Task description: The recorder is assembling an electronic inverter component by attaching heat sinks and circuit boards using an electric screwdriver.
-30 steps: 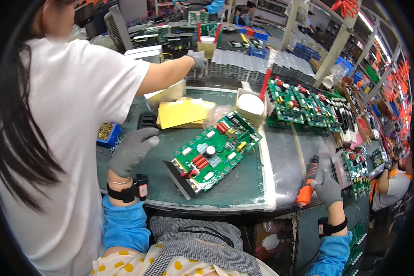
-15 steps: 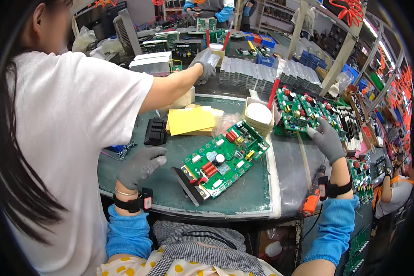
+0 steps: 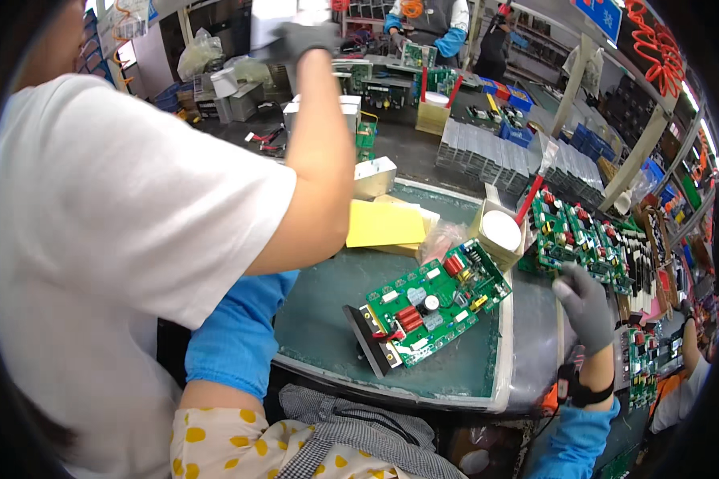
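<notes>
My left hand is hidden behind a co-worker's arm; only its blue sleeve (image 3: 236, 335) shows, reaching forward over the bench's left edge. On the right, my grey-gloved right hand (image 3: 587, 307) hovers over the bench with fingers loosely bent and nothing visible in them. Closest to it is a row of upright green circuit boards (image 3: 579, 231). A large green circuit board (image 3: 447, 321) with red and white parts lies at a slant on the green mat (image 3: 327, 319). Its lower left end carries a black end plate (image 3: 369, 342).
A co-worker's gloved hand (image 3: 303, 40) holds a pale, blurred object across my left. Behind the board lie yellow sheets (image 3: 385, 223) and a box with a white round container (image 3: 502, 230) and red-handled brush (image 3: 535, 188). Stacked metal plates (image 3: 487, 156) stand farther back. An orange power tool (image 3: 550, 399) is partly hidden.
My left hand has gone forward, out of sight behind the co-worker's arm. My right hand has drawn back from the upright boards. The co-worker's hand has risen, and the view has shifted.
</notes>
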{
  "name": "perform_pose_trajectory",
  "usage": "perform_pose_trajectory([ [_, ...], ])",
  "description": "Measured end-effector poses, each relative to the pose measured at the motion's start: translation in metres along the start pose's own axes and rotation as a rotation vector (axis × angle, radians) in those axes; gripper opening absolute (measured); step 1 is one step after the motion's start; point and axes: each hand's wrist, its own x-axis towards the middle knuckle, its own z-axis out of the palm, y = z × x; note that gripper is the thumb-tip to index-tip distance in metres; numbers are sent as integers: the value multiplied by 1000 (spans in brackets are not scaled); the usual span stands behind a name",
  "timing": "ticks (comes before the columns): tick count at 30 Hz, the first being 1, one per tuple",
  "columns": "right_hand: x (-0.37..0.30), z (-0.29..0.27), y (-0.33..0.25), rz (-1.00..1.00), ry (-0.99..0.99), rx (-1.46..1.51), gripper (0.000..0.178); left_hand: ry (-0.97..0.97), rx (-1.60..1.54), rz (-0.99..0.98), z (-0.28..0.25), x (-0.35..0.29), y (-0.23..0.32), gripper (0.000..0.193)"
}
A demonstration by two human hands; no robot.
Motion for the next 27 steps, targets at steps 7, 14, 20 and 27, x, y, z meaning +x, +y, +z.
perform_pose_trajectory([
  [7,-33,-5,8,114,33,-22,41,83,131,68,4,19,14,49],
  [14,-40,9,5,91,-26,-42,43,573,-39,406,-23,-34,46,34],
  [20,-53,9,-43,53,-206,-131,44,974,-114,222,-80,-168,23,47],
  [27,-47,24,-63,-101,-293,-117,41,1258,-38,-167,-82,-344,-13,49],
])
